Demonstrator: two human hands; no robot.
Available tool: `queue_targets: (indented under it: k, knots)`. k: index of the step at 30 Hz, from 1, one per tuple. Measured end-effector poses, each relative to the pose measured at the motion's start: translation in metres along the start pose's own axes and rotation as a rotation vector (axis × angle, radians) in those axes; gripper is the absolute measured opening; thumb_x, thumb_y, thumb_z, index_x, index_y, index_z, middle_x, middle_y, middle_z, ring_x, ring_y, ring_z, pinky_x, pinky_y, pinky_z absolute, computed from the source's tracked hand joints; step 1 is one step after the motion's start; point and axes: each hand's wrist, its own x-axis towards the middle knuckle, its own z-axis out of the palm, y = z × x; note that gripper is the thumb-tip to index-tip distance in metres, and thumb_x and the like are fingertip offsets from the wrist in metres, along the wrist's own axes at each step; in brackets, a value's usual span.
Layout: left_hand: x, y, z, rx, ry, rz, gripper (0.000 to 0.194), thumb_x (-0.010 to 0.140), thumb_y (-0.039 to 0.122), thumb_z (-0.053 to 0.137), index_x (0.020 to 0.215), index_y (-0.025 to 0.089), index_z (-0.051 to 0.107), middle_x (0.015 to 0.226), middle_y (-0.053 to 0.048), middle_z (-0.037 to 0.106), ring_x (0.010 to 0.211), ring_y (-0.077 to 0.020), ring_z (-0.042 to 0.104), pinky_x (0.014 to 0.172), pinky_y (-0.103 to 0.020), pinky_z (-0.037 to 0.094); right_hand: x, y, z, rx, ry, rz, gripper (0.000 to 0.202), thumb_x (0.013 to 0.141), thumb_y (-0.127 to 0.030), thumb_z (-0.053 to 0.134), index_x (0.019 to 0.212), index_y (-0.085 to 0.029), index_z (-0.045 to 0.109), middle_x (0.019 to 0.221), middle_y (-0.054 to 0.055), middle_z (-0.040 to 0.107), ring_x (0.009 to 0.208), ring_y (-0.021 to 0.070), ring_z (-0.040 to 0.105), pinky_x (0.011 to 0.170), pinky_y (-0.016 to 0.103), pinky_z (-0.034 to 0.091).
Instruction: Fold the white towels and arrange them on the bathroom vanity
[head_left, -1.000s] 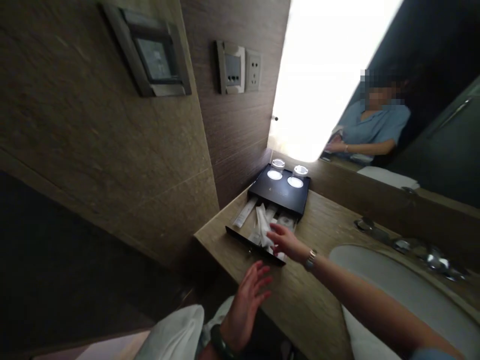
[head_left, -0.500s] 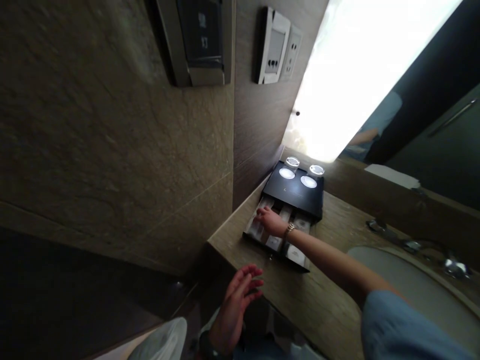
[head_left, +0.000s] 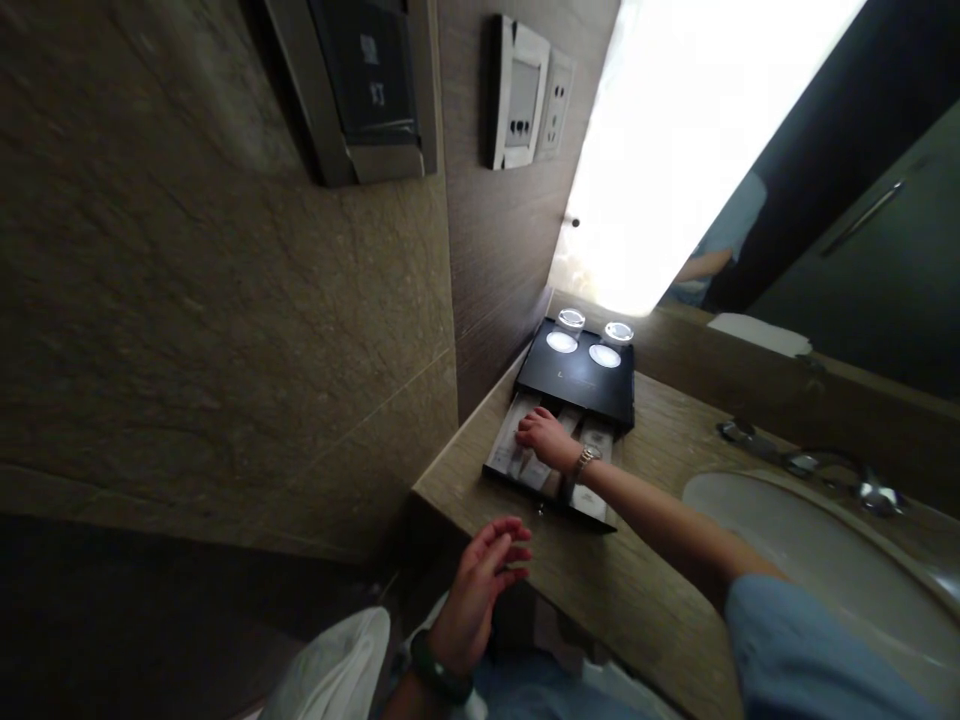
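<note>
A black amenity box (head_left: 579,381) stands at the back left corner of the stone counter (head_left: 600,590), with two upturned glasses (head_left: 562,336) on top. Its drawer (head_left: 545,503) is pulled out and holds several pale packets (head_left: 590,499) in rows. My right hand (head_left: 545,439), a watch on its wrist, lies inside the drawer with the fingers bent down on the packets; whether it grips one is hidden. My left hand (head_left: 484,585) hovers just off the counter's front edge, fingers apart and empty, with a green band on the wrist.
A white basin (head_left: 810,560) with a chrome tap (head_left: 825,465) lies to the right. The tiled wall on the left carries a switch and socket plate (head_left: 525,95) and a dark panel (head_left: 360,90). A lit mirror (head_left: 675,150) stands behind. White cloth (head_left: 337,670) is at my lap.
My right hand carried a white packet down into the drawer and now rests on the rows. My left hand pulled back slightly from the counter edge. The view swung closer and to the left.
</note>
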Motion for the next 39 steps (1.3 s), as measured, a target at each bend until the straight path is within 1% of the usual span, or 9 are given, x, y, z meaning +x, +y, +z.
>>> queue_targets:
  k: [4,8,15,20,24,28,31,35,39]
  knots:
    - [-0.003,0.002,-0.009,-0.016,0.042,-0.008,0.066,0.065,0.053,0.087,0.110,0.012,0.063,0.110,-0.013,0.069,0.091,-0.0208,0.063,0.084,-0.036,0.052,0.010,0.012,-0.024,-0.070,-0.119,-0.145,0.025,0.087,-0.003,0.052,0.082,-0.018,0.071,0.091,0.006,0.070,0.106,0.0232,0.052,0.111,0.051,0.023]
    - [-0.005,0.005,-0.017,-0.036,0.076,0.011,0.068,0.062,0.053,0.090,0.110,0.013,0.065,0.109,-0.012,0.069,0.091,-0.0204,0.064,0.083,-0.035,0.053,0.023,-0.001,-0.024,-0.154,-0.092,-0.203,0.025,0.096,-0.013,0.051,0.080,-0.016,0.070,0.100,0.010,0.069,0.110,0.0256,0.050,0.104,0.046,0.031]
    - [-0.005,0.006,-0.033,-0.065,0.117,0.010,0.069,0.062,0.053,0.091,0.111,0.013,0.064,0.109,-0.011,0.069,0.093,-0.0214,0.065,0.083,-0.035,0.054,0.005,-0.033,0.006,-0.004,-0.041,0.140,0.028,0.103,-0.019,0.040,0.115,-0.017,0.066,0.105,0.010,0.064,0.082,0.0180,0.057,0.061,0.030,0.029]
    - [-0.005,0.006,-0.032,-0.067,0.134,-0.010,0.068,0.059,0.053,0.092,0.107,0.012,0.066,0.106,-0.011,0.069,0.092,-0.0216,0.064,0.083,-0.035,0.055,-0.001,-0.030,0.014,0.035,-0.028,0.142,0.021,0.098,-0.016,0.049,0.101,-0.019,0.070,0.103,0.007,0.065,0.086,0.0180,0.057,0.072,0.032,0.033]
    - [-0.004,0.006,-0.028,-0.050,0.113,-0.020,0.065,0.061,0.051,0.091,0.107,0.012,0.067,0.106,-0.011,0.069,0.091,-0.0209,0.064,0.081,-0.035,0.055,0.014,-0.022,0.006,-0.006,0.051,0.115,0.029,0.105,-0.024,0.044,0.114,-0.021,0.072,0.123,0.010,0.062,0.107,0.0226,0.055,0.084,0.036,0.034]
    - [-0.003,0.005,-0.024,-0.034,0.099,-0.022,0.063,0.063,0.050,0.090,0.107,0.012,0.066,0.107,-0.011,0.069,0.091,-0.0204,0.064,0.081,-0.034,0.055,0.016,-0.014,0.003,-0.118,-0.019,-0.023,0.031,0.106,-0.024,0.044,0.124,-0.022,0.069,0.109,0.010,0.063,0.100,0.0228,0.052,0.087,0.038,0.034]
    - [-0.002,0.003,-0.022,-0.007,0.082,-0.005,0.059,0.065,0.048,0.090,0.106,0.012,0.067,0.105,-0.010,0.069,0.089,-0.0193,0.064,0.080,-0.033,0.055,0.007,-0.015,0.000,-0.154,0.002,-0.028,0.025,0.103,-0.023,0.049,0.107,-0.020,0.073,0.104,0.010,0.062,0.102,0.0238,0.051,0.094,0.040,0.033]
    - [0.002,-0.003,-0.025,-0.021,0.091,-0.046,0.069,0.055,0.051,0.094,0.106,0.012,0.068,0.103,-0.011,0.070,0.088,-0.0203,0.065,0.078,-0.034,0.056,0.002,-0.037,-0.021,-0.072,0.232,0.067,0.024,0.102,-0.020,0.050,0.109,-0.024,0.073,0.103,0.008,0.062,0.099,0.0215,0.053,0.101,0.041,0.034]
    - [0.016,-0.017,-0.032,-0.035,0.112,-0.107,0.070,0.048,0.044,0.096,0.104,0.012,0.067,0.099,-0.010,0.070,0.083,-0.0197,0.064,0.072,-0.033,0.056,0.019,-0.078,-0.050,-0.006,0.368,-0.032,0.032,0.103,-0.021,0.048,0.123,-0.029,0.071,0.110,0.008,0.064,0.107,0.0240,0.055,0.110,0.046,0.032]
